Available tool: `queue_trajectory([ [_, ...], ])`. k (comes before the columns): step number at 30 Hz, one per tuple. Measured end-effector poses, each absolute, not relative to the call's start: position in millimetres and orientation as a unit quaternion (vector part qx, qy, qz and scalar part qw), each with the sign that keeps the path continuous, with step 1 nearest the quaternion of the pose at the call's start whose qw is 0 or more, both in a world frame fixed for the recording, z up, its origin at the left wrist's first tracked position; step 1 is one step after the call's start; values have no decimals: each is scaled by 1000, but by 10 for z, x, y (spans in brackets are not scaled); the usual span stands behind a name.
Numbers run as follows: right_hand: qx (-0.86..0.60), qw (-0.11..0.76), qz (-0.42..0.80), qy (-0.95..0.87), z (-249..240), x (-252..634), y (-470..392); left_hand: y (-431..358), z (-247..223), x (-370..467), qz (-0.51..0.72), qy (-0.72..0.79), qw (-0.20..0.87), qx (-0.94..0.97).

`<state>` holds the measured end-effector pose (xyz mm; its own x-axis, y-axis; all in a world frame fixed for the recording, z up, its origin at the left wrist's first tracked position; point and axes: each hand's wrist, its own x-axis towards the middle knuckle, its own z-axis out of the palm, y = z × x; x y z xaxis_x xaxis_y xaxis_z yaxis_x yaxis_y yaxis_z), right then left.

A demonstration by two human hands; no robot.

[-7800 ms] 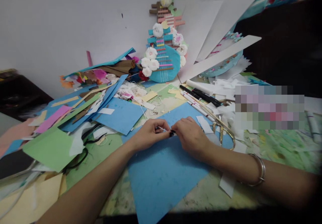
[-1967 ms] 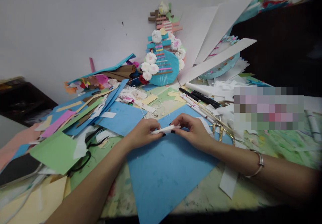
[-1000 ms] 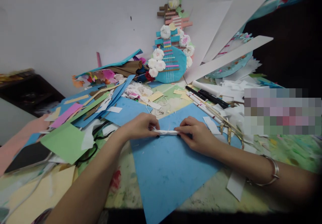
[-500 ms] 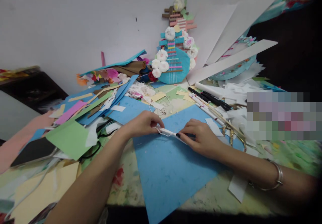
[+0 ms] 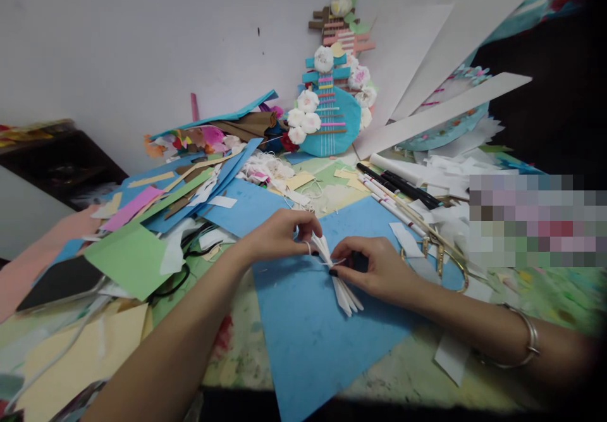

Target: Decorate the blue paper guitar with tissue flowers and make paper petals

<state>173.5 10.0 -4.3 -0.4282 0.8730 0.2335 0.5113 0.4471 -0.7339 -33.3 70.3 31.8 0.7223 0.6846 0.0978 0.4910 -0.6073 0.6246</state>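
Front edge: the large blue sheet [image 5: 303, 346] lies on the table [image 5: 237, 365], one corner reaching past the front edge.
Front left corner: cream paper [image 5: 90, 346], with a dark flat slab [image 5: 59, 283] and a green sheet [image 5: 126, 259] behind it.
Right hand [image 5: 377, 270]: thumb and index finger pinched closed at the narrow middle of the pleated white paper [image 5: 347, 298]; a silver bracelet [image 5: 532, 340] circles the wrist.
Pleated white paper: above the middle of the blue sheet, slanting between the hands, both ends fanned.
White string [image 5: 324, 261]: around the paper's middle, one part running to the left fingers.
Left hand [image 5: 282, 237]: fingers curled nearly closed on the string beside the upper fan; the fingertips are partly hidden.
Beyond the right hand: a gold-coloured looped tool [image 5: 441, 260], then white sticks [image 5: 393, 210] and black pens [image 5: 410, 188].
Back edge: a blue lute-shaped craft [image 5: 348, 121] with white paper flowers [image 5: 310, 123], upright before the wall [image 5: 142, 36].
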Motion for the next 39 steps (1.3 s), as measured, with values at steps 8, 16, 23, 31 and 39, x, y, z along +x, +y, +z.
queue_trajectory([
  [8, -445, 287, 288, -798, -48, 1748, 136, 763, 450, -517, 29, 288, 414, 863],
  [16, -466, 303, 294, -778, -76, 1751, 174, 708, 434, -415, 171, 221, 500, 820],
  [23, -480, 328, 265, -770, -102, 1779, 210, 661, 183, -268, 181, 219, 695, 661],
  [31, -479, 329, 252, -774, -136, 1791, 216, 691, 161, -253, 160, 268, 689, 654],
  [39, -446, 351, 313, -761, -117, 1787, 223, 661, 122, -166, 179, 328, 575, 728],
])
